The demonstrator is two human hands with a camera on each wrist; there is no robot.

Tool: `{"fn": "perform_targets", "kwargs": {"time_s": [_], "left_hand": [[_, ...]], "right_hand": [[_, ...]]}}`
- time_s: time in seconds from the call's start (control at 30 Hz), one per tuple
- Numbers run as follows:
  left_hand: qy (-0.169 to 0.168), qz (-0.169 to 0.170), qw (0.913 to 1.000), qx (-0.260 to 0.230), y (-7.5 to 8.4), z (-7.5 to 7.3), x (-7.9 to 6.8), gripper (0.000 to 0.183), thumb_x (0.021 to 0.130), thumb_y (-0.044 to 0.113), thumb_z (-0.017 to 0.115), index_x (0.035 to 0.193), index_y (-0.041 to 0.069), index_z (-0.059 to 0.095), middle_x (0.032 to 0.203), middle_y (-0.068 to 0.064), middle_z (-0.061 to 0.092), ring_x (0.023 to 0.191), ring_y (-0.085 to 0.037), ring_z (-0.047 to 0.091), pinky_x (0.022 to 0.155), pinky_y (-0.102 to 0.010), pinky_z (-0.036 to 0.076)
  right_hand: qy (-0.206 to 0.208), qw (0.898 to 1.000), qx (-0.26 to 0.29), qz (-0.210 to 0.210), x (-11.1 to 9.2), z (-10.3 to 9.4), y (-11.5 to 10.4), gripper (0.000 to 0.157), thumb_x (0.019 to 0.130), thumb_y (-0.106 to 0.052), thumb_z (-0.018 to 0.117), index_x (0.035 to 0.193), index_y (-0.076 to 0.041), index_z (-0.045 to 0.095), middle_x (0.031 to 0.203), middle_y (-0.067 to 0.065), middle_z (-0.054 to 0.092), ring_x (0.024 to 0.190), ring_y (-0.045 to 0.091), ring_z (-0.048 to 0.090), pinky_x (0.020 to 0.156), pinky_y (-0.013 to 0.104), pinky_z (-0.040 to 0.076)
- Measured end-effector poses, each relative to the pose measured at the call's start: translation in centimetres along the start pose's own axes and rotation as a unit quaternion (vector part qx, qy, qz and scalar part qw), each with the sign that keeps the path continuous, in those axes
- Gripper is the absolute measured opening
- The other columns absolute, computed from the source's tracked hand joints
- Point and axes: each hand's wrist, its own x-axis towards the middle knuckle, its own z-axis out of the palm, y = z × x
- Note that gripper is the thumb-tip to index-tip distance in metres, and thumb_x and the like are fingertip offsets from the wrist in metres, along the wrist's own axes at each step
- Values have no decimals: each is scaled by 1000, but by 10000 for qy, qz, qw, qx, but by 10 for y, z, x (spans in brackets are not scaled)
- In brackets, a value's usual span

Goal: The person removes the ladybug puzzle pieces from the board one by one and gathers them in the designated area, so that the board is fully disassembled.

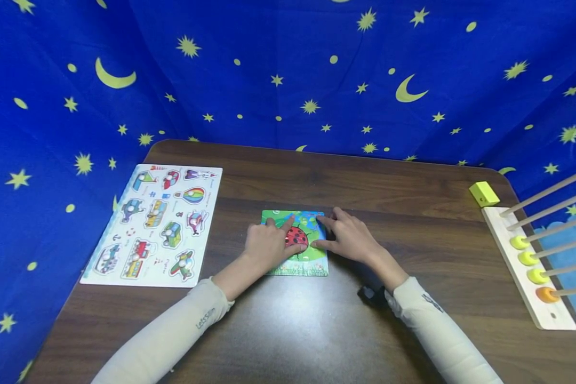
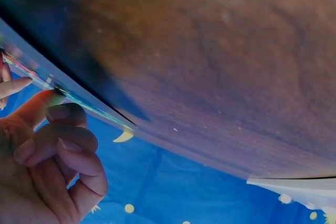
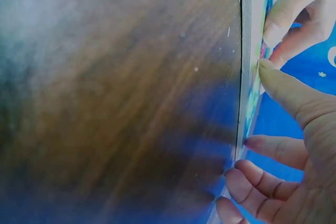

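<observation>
A small square jigsaw puzzle (image 1: 297, 270) with a red ladybug on a green background lies flat on the table in the head view. My left hand (image 1: 265, 241) touches its left part, with thumb and index finger extended over the ladybug picture (image 1: 296, 236). In the left wrist view that index finger reaches the puzzle's surface, while the other fingers (image 2: 79, 145) bend loosely. From the other side, my right hand (image 1: 351, 234) rests its thumb and index fingertip on the puzzle's right part. Its remaining fingers (image 3: 262, 179) lie by the edge in the right wrist view.
A white knobbed vehicle puzzle board (image 1: 202, 226) lies at the left. On the right stand a wooden base with tilted rods (image 1: 554, 318) and several beads, beside a yellow block (image 1: 484, 194). A blue starry curtain (image 1: 259, 96) hangs behind the brown table (image 1: 288, 330).
</observation>
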Motion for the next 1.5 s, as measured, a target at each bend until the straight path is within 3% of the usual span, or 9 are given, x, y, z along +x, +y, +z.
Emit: {"fn": "perform_targets", "kwargs": {"time_s": [0.1,0.23,0.4,0.57,0.8,0.93,1.23,1.5], "left_hand": [[-1,-9,10000,-7,-1,0,0,87,85,85,35,153,31,37,119,-20,69,48,-14,43,48,-30,37],[22,-10,10000,-96,-2,1,1,87,85,85,35,154,31,37,123,-22,67,45,-13,34,44,-27,30],[85,-10,9998,-181,-3,2,1,87,85,85,35,154,31,36,120,-22,68,44,-11,26,42,-26,25],[141,-6,9997,-201,-3,2,2,88,85,85,36,154,30,37,113,-20,70,44,-11,27,42,-26,26],[101,38,9994,-315,-2,4,3,88,85,85,36,155,31,35,105,-19,71,46,-10,22,42,-25,23],[96,64,9995,-301,-2,4,2,88,85,84,36,155,30,34,97,-17,71,47,-10,19,42,-25,21],[40,52,9993,-358,0,5,1,87,86,83,37,154,30,36,107,-18,71,46,-11,24,42,-26,24],[-16,50,9994,-336,-1,5,1,87,86,83,36,155,29,35,98,-16,70,47,-11,26,43,-26,26]], "right_hand": [[17,10000,56,-13,0,0,0,72,86,-54,72,139,-7,59,127,29,57,106,39,63,88,55,52],[87,9998,144,-40,2,-1,2,70,85,-53,73,137,-7,60,107,19,59,79,24,58,70,42,53],[15,9966,805,182,7,-3,4,68,86,-46,74,137,-4,59,92,11,52,62,15,43,51,28,35],[159,9898,1321,505,14,-5,2,58,86,-35,77,132,-2,63,90,9,53,68,17,46,56,28,35],[537,9850,1430,809,20,-1,0,38,76,-31,87,100,-8,70,80,3,49,70,17,44,61,30,33],[600,9854,1300,921,18,0,-3,44,75,-32,87,106,-5,71,82,4,49,69,17,44,59,29,33],[338,9900,1059,868,13,4,-2,70,76,-47,84,126,-2,66,97,9,55,73,19,51,60,28,38],[167,9911,1061,781,15,3,-2,65,79,-44,82,127,-2,65,99,10,56,72,18,51,60,28,40]]}}
